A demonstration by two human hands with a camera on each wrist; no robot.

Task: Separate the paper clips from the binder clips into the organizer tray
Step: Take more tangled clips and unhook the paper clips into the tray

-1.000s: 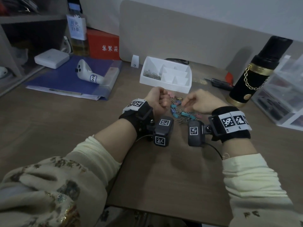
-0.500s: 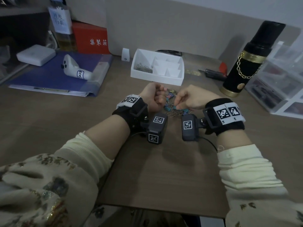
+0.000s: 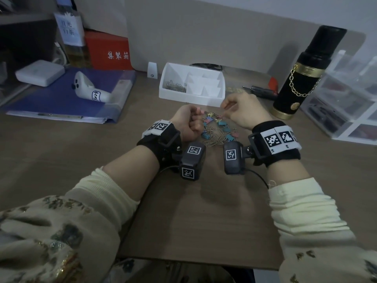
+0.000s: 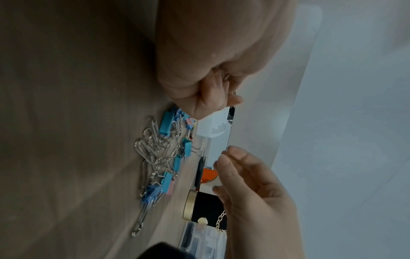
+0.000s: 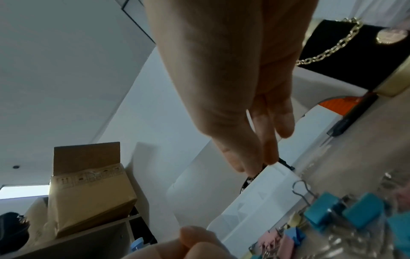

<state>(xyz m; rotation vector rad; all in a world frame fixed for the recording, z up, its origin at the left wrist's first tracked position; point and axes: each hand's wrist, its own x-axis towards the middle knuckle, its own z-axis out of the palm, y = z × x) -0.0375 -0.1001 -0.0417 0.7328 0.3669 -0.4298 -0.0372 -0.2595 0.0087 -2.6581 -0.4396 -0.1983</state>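
On the table, left hand fisted around paper clips; right hand pinches one clip above the pile, near the tray.

**Dim, soft light, wide-angle warp**

Head view dim & flat; my arms throw soft shadows onto the desk. Edges bow w/ fisheye stretch. Wrist views brighter off the pale wall, but my left hand and right hand sit close, blurred, smeared.
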